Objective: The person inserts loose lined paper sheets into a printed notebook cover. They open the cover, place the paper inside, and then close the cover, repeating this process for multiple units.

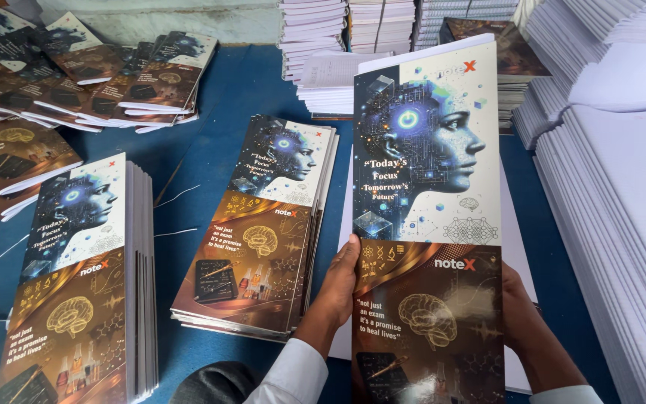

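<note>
Both hands, left hand (pixel 342 280) and right hand (pixel 521 310), grasp the printed cover sheet (pixel 428 224) by its edges above the blue worktop (pixel 218 97). Two covered stacks (pixel 256 232) lie finished left; plain white stacks (pixel 622 194) wait right.

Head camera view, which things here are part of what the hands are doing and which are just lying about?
In hand:
left hand
right hand
printed cover sheet
white sheets beneath it

Lying about:
two cover stacks
scattered covers
white paper stacks

Tall glossy printed cover sheet (pixel 426 224) — pale illustrated upper half, dark brown lower — upright, tilted slightly, above white paper.
</note>
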